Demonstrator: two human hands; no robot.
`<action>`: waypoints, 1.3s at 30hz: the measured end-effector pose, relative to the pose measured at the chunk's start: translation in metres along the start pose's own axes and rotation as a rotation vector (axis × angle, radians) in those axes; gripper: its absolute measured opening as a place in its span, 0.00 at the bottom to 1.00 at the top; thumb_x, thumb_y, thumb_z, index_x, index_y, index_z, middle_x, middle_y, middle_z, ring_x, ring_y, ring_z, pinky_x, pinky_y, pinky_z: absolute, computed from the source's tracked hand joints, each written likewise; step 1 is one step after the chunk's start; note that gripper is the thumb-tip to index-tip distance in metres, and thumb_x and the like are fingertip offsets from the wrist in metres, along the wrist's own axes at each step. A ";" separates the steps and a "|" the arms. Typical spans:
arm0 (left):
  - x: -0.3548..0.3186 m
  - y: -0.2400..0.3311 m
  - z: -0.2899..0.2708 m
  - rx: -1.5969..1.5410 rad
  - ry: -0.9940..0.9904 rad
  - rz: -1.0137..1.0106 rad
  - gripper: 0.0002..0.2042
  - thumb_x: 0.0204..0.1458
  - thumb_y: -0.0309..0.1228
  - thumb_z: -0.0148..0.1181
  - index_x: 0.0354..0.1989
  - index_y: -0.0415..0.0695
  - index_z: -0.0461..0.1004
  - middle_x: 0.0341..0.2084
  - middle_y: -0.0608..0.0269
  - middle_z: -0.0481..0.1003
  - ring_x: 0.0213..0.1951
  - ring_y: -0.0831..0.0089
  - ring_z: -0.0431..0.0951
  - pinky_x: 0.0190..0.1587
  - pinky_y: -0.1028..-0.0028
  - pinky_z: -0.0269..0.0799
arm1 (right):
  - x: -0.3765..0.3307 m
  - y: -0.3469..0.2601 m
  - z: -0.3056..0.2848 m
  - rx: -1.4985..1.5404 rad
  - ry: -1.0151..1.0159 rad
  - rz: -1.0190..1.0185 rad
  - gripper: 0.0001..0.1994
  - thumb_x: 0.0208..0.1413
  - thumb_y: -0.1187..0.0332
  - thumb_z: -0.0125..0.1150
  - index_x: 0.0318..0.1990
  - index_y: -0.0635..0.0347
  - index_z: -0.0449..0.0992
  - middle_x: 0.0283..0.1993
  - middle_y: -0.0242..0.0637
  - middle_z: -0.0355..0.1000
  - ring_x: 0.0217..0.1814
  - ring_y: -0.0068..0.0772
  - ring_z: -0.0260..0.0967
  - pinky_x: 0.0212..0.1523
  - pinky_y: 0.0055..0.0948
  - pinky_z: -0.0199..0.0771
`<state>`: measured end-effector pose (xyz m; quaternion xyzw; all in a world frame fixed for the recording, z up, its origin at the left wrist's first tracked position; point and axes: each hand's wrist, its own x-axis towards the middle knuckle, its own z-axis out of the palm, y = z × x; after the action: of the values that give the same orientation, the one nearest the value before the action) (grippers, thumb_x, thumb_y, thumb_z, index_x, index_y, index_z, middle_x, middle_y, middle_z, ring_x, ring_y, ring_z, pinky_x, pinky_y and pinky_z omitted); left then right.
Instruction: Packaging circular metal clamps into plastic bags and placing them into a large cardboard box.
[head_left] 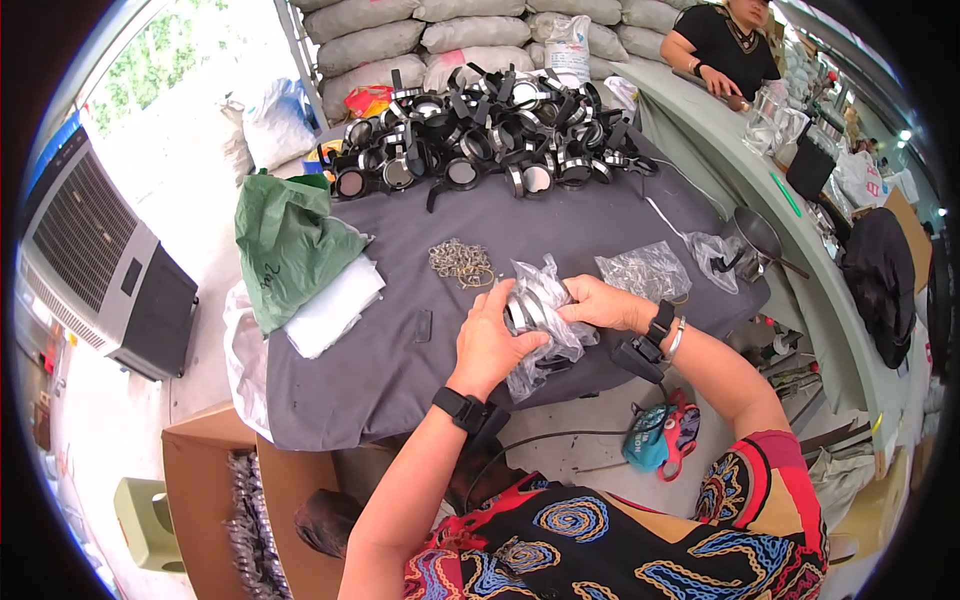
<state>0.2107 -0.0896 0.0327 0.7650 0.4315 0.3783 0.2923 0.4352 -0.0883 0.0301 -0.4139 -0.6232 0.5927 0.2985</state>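
Table point(350, 405), draped in dark gray cloth, spreads before me, a heap of black-and-silver parts point(480, 145) piled along its far edge. A green bag point(290, 245) slumps by the left edge, partly over white sheeting point(345, 305). Toward the near edge, right of the middle, my 2 hands are closed on a crinkled clear plastic bag point(562, 345): my left hand point(488, 340) wraps its left side, and my right hand point(605, 303) grips the other, with curved silver pieces point(524, 312) showing among its folds. Beyond my right hand, toward the right edge, rests another clear bag point(645, 272), filled with small pieces. A tangle of brass-toned links point(460, 262) lies near the table's middle; a small dark rectangular piece point(424, 326) lies flat, left of my left hand.
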 end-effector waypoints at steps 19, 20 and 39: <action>-0.032 -0.002 -0.062 0.023 0.143 0.116 0.37 0.26 0.32 0.74 0.54 0.43 0.69 0.42 0.49 0.71 0.47 0.52 0.71 0.50 0.61 0.68 | 0.018 -0.080 0.074 -0.271 0.007 -0.132 0.15 0.50 0.74 0.58 0.47 0.65 0.74 0.42 0.30 0.75 0.42 0.20 0.70 0.44 0.23 0.71; -0.038 0.009 -0.078 0.046 0.132 0.036 0.38 0.26 0.32 0.74 0.54 0.44 0.68 0.42 0.49 0.70 0.47 0.51 0.70 0.50 0.61 0.68 | 0.023 -0.088 0.085 -0.291 0.008 -0.154 0.15 0.49 0.75 0.58 0.47 0.65 0.74 0.42 0.31 0.75 0.42 0.19 0.71 0.44 0.22 0.71; -0.299 -0.103 -0.425 0.197 0.745 -0.461 0.39 0.29 0.25 0.74 0.57 0.38 0.66 0.45 0.61 0.72 0.47 0.72 0.72 0.52 0.74 0.68 | 0.280 -0.180 0.507 -0.466 -0.782 -0.648 0.14 0.41 0.71 0.57 0.37 0.69 0.73 0.30 0.44 0.74 0.32 0.31 0.71 0.37 0.31 0.69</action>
<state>-0.2899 -0.2547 0.0856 0.4846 0.7004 0.5101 0.1196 -0.1660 -0.0859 0.1140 -0.0055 -0.8974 0.4266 0.1123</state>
